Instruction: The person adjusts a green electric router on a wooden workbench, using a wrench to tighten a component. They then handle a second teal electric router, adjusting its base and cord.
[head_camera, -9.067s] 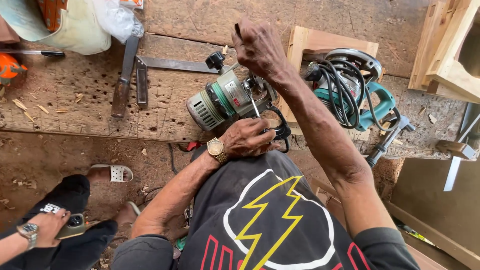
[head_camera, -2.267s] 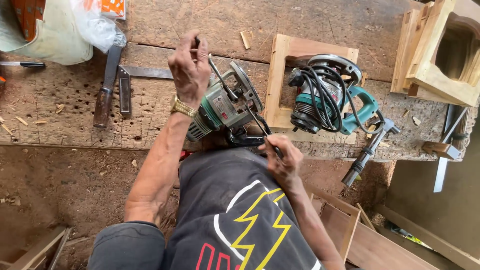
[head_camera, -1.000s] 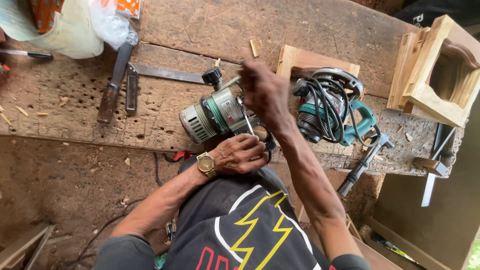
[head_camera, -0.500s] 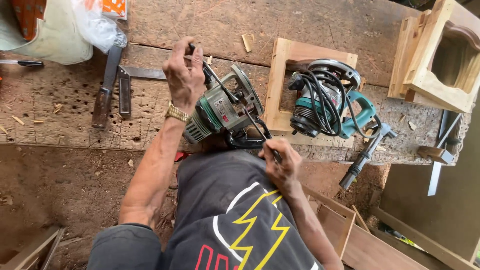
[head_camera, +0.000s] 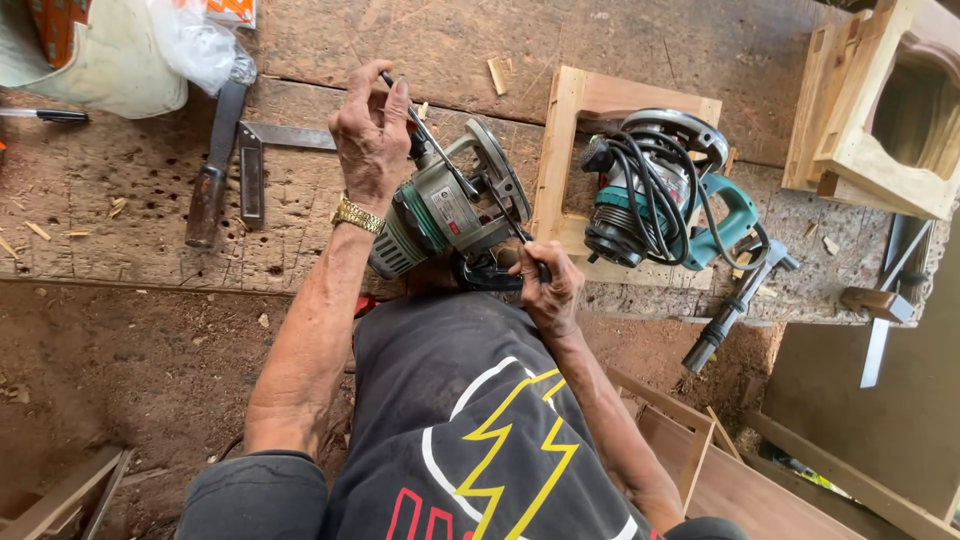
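grey-green router (head_camera: 445, 215) | lies tipped on its side, base plate up-right | on worn workbench (head_camera: 130, 210) edge, just left of open wooden frame (head_camera: 560, 160) | thin dark wrench (head_camera: 425, 135) slants over its body

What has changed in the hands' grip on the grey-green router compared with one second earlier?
The left hand has risen from the router's near side to hold a thin tool at its top. The right hand has dropped to the black handle near the body. The router and teal router stayed put.
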